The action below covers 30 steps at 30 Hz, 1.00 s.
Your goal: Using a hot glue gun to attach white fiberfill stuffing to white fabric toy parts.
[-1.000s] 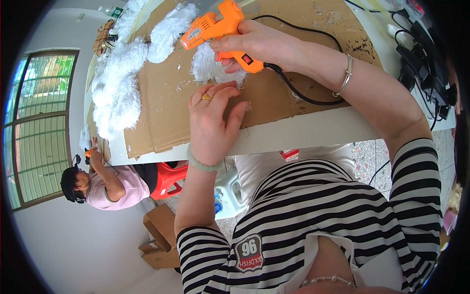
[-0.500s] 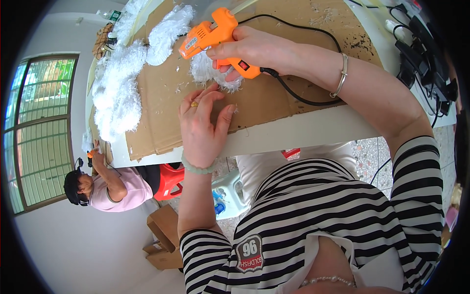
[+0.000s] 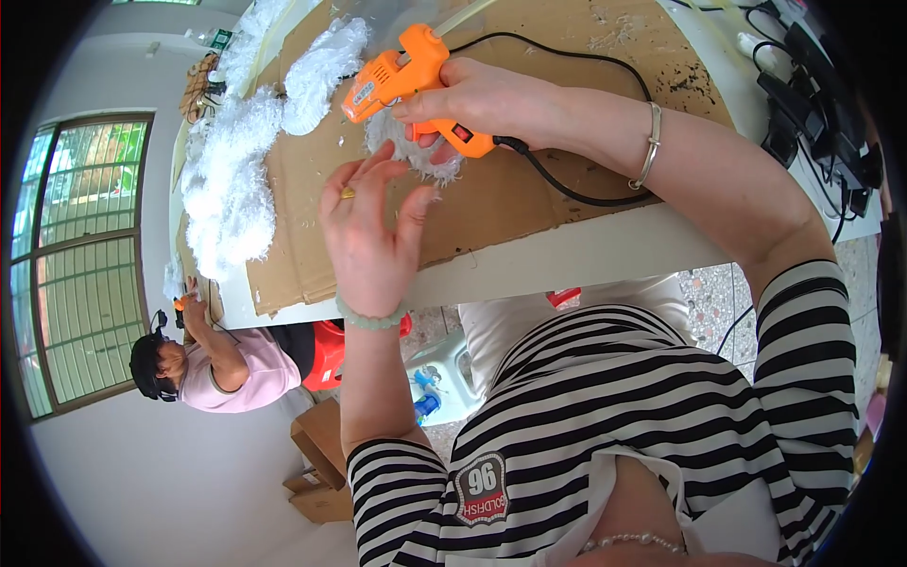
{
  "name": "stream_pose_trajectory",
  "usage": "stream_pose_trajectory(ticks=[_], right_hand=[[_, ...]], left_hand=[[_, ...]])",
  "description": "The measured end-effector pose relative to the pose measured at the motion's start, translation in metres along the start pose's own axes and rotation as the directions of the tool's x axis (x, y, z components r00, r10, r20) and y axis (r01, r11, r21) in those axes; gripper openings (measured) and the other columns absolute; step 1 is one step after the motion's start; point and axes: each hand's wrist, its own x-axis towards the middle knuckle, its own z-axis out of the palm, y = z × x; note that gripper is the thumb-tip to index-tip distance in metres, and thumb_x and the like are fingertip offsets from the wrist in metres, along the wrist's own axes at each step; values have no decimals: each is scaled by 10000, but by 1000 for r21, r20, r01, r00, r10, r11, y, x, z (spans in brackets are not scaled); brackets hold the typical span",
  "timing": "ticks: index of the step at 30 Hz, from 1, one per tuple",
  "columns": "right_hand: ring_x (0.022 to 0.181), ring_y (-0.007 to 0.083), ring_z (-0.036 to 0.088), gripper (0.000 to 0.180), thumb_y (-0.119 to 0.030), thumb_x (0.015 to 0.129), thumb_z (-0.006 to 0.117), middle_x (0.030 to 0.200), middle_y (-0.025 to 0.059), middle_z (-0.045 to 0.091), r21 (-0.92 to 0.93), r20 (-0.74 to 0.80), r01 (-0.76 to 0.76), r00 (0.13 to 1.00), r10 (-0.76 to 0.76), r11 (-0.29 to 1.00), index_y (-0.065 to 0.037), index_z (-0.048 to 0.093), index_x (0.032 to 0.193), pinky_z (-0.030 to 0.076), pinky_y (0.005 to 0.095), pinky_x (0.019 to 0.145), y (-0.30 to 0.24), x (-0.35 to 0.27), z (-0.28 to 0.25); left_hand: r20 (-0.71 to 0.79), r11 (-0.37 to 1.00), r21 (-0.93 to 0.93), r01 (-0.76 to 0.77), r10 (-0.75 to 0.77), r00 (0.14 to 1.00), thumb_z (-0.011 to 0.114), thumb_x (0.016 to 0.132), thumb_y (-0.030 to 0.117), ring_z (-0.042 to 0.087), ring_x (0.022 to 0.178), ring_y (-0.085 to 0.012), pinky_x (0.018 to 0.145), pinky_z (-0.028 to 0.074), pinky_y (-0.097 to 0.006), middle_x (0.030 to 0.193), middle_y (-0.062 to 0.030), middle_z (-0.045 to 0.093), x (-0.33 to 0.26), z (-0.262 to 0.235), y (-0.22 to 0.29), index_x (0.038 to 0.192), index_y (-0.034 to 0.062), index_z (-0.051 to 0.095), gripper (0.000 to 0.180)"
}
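Note:
An orange glue gun [image 3: 392, 83] is gripped in my right hand [image 3: 477, 99], its nozzle pointing left and a clear glue stick rising from its back. Below the gun, partly hidden by it and by my fingers, lies a fluffy white piece [image 3: 385, 135] on the brown cardboard [image 3: 529, 203]. My left hand [image 3: 370, 213] hovers over the cardboard's near edge, fingers bent and apart, with nothing visible in them. Its fingertips are close to the white piece; whether they touch it I cannot tell.
White fluffy material [image 3: 227, 189] is heaped along the left, beside a rounded fluffy white piece [image 3: 321, 74]. The gun's black cable [image 3: 586, 197] loops right. Black adapters and cords [image 3: 822, 113] crowd the right edge. At far left, a co-worker in pink [image 3: 236, 373] works at the table.
My left hand has drawn back to the left, away from the white piece, and its fingers have spread. The glue gun in my right hand has shifted slightly left and down.

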Motion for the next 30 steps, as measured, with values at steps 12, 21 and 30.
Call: stream_pose_trajectory(ticks=[12,21,30], right_hand=[[870,127,557,380,-327,874,586,977,58,573,-3,12,-5,1000,5,1000,-34,551,1113,522,284,725,3,3,-2],[874,127,563,399,-314,877,583,986,56,561,23,37,-16,999,15,1000,-28,528,1149,526,284,719,-1,0,-1],[883,135,567,389,-318,876,585,966,62,564,40,-15,-24,1000,25,999,-29,531,1131,545,295,718,3,4,-1]], left_hand=[[129,997,48,-63,56,990,686,764,235,526,1008,-310,904,342,-415,1035,-77,657,-3,6,7,975,56,589,293],[-44,906,-400,141,-173,984,667,788,218,531,1003,-315,901,389,-409,1034,-95,661,-6,0,-8,970,37,589,268],[123,986,-167,30,-9,992,624,839,205,539,1000,-314,904,393,-407,1015,-113,662,-2,7,-3,968,16,590,231]])
